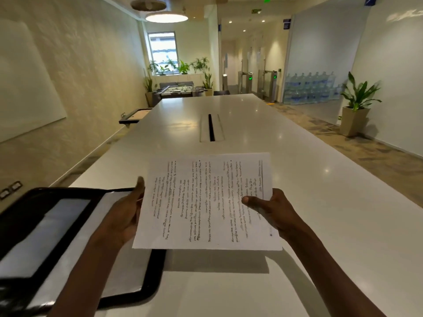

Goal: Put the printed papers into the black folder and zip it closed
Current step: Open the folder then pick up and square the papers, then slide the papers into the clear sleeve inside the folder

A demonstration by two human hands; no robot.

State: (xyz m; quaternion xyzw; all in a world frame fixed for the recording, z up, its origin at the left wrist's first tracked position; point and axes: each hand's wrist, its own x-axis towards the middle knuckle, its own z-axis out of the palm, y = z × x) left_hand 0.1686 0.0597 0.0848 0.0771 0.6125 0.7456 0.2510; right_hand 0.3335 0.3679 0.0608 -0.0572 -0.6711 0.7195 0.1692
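Note:
I hold the printed papers [206, 202] level above the white table, text running sideways. My left hand [127, 216] grips their left edge and my right hand [270, 211] pinches the right edge with the thumb on top. The black folder [45, 236] lies open on the table at the lower left, its black zip border around pale inner panels. The papers' left edge hangs over the folder's right half. My left forearm covers part of the folder.
The long white table [320, 202] stretches ahead, with a cable slot [211, 130] in its middle. A wall with a whiteboard [23, 88] runs along the left. A potted plant [357, 104] stands on the floor at the right.

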